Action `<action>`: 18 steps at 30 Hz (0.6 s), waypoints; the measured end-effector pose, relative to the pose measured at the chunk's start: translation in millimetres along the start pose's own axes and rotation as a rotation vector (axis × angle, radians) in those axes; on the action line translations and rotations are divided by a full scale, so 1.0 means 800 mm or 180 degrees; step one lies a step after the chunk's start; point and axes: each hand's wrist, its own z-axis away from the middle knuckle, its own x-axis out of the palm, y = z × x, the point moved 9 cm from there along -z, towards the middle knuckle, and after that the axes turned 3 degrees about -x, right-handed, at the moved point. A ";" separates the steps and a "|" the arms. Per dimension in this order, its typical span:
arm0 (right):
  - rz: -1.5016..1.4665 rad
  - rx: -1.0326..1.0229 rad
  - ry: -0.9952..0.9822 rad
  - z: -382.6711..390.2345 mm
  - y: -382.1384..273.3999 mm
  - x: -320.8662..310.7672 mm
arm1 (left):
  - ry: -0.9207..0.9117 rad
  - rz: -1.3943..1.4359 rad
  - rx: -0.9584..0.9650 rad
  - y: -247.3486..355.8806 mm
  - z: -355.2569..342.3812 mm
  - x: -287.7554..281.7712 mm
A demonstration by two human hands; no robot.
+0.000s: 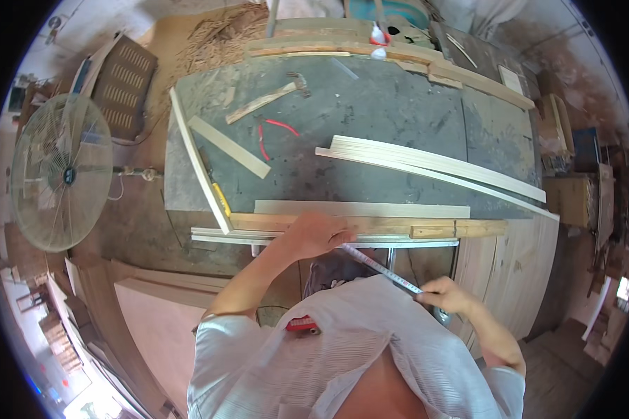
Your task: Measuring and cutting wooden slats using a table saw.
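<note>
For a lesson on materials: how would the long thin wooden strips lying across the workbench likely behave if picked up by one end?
The thin strips are long and slender, so they would probably sag and whip a little at the far end. They look like light, pale wood, likely easy to lift. Being flat, they should slide across the workbench rather than roll.

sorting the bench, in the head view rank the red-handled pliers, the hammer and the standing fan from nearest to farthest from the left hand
1. The red-handled pliers, on the bench top just beyond the left hand.
2. The hammer, farther back on the bench, beyond the pliers.
3. The standing fan, off the bench on the floor, far to the person's left.
</note>
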 end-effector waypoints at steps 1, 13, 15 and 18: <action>-0.0049 0.0104 -0.0009 -0.013 -0.022 0.003 | 0.0132 0.0183 0.0023 0.006 0.005 0.001; -0.0559 -0.1536 0.1183 -0.187 -0.196 0.001 | 0.0416 0.5843 -0.0585 0.013 0.017 0.107; 0.0295 -0.1650 0.1470 -0.205 -0.203 0.013 | 0.0642 0.6247 -0.1223 0.022 0.035 0.114; 0.1562 -0.1524 0.1704 -0.201 -0.231 0.028 | 0.0669 0.5680 -0.0355 0.000 0.029 0.125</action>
